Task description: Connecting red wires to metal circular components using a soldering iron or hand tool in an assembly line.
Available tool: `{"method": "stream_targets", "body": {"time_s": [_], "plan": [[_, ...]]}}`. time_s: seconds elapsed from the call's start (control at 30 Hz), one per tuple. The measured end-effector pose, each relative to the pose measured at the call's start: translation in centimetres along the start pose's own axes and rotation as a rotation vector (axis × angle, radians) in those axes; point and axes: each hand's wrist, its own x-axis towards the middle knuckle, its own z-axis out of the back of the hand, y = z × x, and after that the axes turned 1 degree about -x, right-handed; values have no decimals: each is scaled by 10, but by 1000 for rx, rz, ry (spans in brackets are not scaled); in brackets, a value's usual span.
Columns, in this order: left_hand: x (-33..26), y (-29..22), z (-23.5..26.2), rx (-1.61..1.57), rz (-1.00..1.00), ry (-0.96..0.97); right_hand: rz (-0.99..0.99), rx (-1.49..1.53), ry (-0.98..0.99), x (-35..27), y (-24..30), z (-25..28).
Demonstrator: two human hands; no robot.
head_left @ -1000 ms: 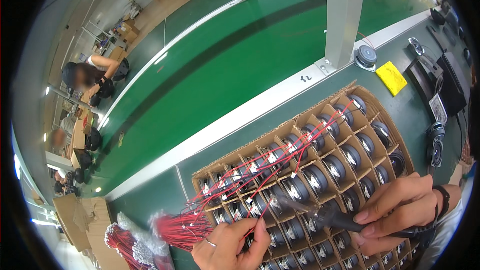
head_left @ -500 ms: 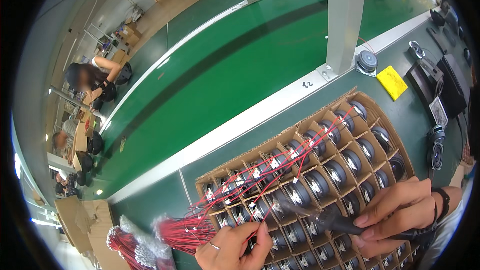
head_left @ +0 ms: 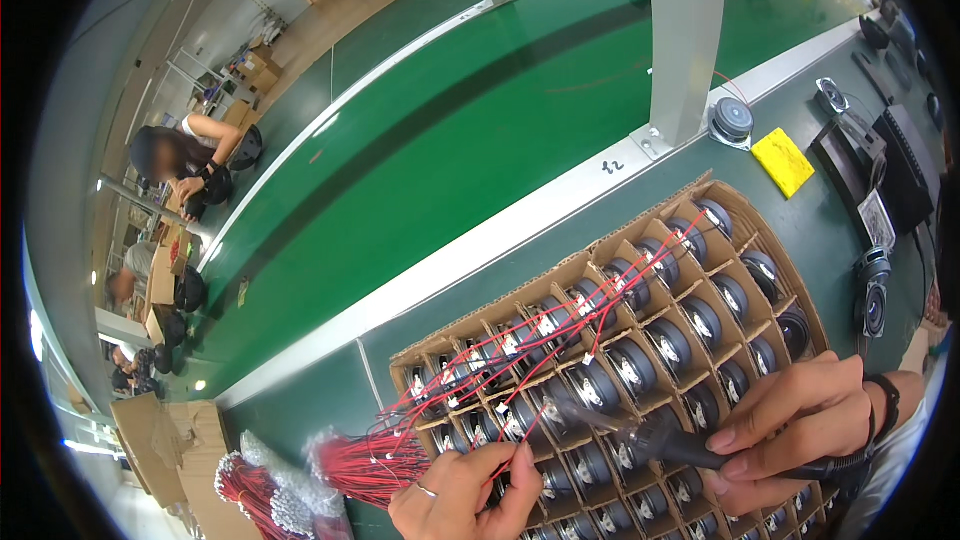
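The left hand pinches a thin red wire between thumb and forefinger over the near left part of a divided cardboard carton. The right hand curls its fingers around a black soldering iron, whose blurred tip points left, over the round speakers standing in the compartments. Red wire bundles lie left of the carton; a yellow sponge lies beyond its far right corner.
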Motion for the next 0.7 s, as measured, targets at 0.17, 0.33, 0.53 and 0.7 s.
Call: {"method": "stream_targets", "body": {"time_s": [0.17, 0.33, 0.53, 0.7], "plan": [[0, 0, 0, -7, -1, -4, 31, 49, 56, 0, -6, 6], [0, 0, 0, 3, -12, 1, -3, -1, 4, 0, 1, 1], [-1, 0, 1, 11, 0, 10, 8, -3, 12, -1, -1, 1], [-1, 1, 0, -3, 1, -4, 24, -5, 22, 1, -1, 2]]}}
